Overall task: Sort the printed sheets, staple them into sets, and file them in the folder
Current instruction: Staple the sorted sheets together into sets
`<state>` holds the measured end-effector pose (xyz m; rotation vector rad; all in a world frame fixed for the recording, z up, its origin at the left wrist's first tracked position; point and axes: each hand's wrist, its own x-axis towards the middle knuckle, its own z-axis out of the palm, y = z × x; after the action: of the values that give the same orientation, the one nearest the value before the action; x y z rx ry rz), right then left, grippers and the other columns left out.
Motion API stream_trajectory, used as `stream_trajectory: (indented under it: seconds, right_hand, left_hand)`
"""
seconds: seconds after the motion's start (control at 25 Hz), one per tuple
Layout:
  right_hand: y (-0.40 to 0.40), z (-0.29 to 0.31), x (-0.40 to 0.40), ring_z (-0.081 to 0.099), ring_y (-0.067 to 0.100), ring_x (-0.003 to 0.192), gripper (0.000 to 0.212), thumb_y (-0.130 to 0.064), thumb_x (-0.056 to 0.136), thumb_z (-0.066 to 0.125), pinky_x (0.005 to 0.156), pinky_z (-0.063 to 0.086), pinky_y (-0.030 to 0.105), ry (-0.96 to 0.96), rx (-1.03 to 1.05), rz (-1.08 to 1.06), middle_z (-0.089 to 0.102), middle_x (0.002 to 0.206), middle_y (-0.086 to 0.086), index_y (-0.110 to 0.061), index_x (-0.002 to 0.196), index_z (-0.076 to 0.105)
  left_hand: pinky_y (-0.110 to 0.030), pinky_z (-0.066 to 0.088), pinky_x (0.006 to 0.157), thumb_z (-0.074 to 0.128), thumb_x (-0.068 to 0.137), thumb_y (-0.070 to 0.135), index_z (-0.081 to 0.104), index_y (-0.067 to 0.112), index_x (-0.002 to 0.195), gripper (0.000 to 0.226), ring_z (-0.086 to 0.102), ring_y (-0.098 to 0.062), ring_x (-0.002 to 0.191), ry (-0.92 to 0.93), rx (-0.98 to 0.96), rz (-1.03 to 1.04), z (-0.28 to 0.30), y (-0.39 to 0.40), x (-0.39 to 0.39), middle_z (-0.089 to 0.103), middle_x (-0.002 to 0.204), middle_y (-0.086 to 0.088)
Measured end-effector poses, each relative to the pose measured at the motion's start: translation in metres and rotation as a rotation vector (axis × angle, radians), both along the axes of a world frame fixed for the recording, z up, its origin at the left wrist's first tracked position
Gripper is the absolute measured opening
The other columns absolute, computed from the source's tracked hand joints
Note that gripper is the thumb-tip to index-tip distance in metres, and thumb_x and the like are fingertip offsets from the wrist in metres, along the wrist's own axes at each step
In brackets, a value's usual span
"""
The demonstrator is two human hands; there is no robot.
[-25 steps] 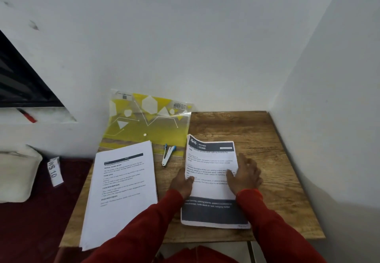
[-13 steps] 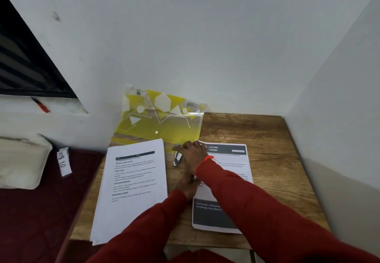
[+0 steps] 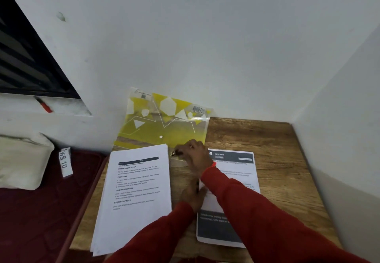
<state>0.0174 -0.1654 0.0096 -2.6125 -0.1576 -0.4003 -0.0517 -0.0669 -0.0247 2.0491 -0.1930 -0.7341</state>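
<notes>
Stapler [image 3: 174, 153] mostly hidden under right hand [image 3: 194, 155]; only a metal tip pokes out at the left. Right hand's fingers curl over it, gripping. Left hand [image 3: 193, 196] partly covered by the right sleeve, lies flat with fingers on the left edge of the KITCHEN sheet set [image 3: 232, 182]; the set's middle is hidden by the arm. Sheet stack [image 3: 135, 190] lies left of both hands, near corner cut off. Yellow folder [image 3: 164, 122] leans on the wall, just beyond the right hand. All on wooden table [image 3: 277, 159].
</notes>
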Motion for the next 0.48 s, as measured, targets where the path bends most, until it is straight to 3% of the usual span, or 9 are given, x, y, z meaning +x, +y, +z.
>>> stream_trajectory:
  seconds: [0.12,0.2,0.28,0.36,0.48]
  right_hand:
    - [-0.030,0.027,-0.020,0.061,0.015,0.094,0.022,-0.027,0.091,0.060,0.081,0.049,0.027,0.016,0.843,-0.222,0.064,0.106,0.004,-0.021,0.112,0.063]
    - [-0.059,0.027,-0.047,0.067,0.019,0.094,0.022,-0.022,0.093,0.063,0.078,0.056,0.032,0.009,1.202,-0.450,0.068,0.108,0.005,-0.020,0.115,0.060]
    - [-0.086,0.018,-0.076,0.069,0.027,0.089,0.022,-0.018,0.093,0.062,0.073,0.058,0.037,-0.012,1.335,-0.589,0.069,0.107,0.010,-0.016,0.114,0.057]
    - [-0.103,0.008,-0.098,0.069,0.028,0.086,0.019,-0.014,0.091,0.064,0.073,0.058,0.041,-0.009,1.339,-0.668,0.069,0.106,0.012,-0.017,0.109,0.057]
    - [-0.112,-0.008,-0.111,0.069,0.025,0.086,0.021,-0.009,0.088,0.068,0.075,0.058,0.037,0.054,1.344,-0.684,0.070,0.105,0.013,-0.021,0.103,0.058]
  left_hand:
    - [-0.036,0.056,0.088,0.057,0.094,0.038,0.056,0.028,0.117,0.025,0.068,-0.014,0.094,0.104,-0.096,0.140,0.003,-0.003,0.000,0.068,0.115,0.001]
    - [-0.036,0.057,0.085,0.058,0.093,0.044,0.058,0.028,0.114,0.027,0.069,-0.013,0.091,0.131,-0.119,0.178,0.006,-0.005,0.001,0.070,0.110,0.004]
    - [-0.035,0.056,0.086,0.053,0.096,0.042,0.059,0.026,0.117,0.027,0.067,-0.013,0.093,0.099,-0.088,0.168,0.007,-0.006,0.002,0.068,0.112,0.003]
    - [-0.035,0.054,0.088,0.051,0.097,0.041,0.059,0.022,0.119,0.031,0.065,-0.015,0.095,0.082,-0.040,0.148,0.008,-0.008,0.002,0.068,0.115,0.001]
    - [-0.028,0.052,0.079,0.051,0.094,0.051,0.063,0.019,0.112,0.038,0.065,-0.012,0.090,0.041,0.021,0.120,0.019,-0.013,0.008,0.069,0.106,0.006]
